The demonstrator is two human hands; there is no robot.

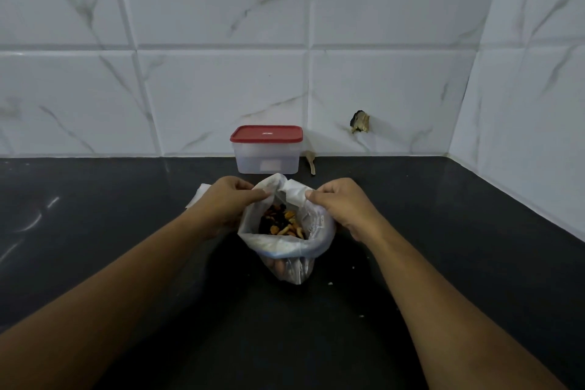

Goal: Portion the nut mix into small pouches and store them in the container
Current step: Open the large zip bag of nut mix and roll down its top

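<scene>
Desk point(316, 336) front: left hand point(228, 203) and right hand point(343, 204) each pinch bag point(285, 245) rim open, nuts point(281, 224) inside, lidded container point(266, 157) behind; uneven tug may tip bag, spilling mix.

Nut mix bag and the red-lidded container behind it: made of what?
The bag looks like thin translucent plastic film: it wrinkles and the mix shows through. The container looks like rigid frosted plastic, with cloudy see-through walls; its lid is opaque red, matte, probably plastic too.
</scene>
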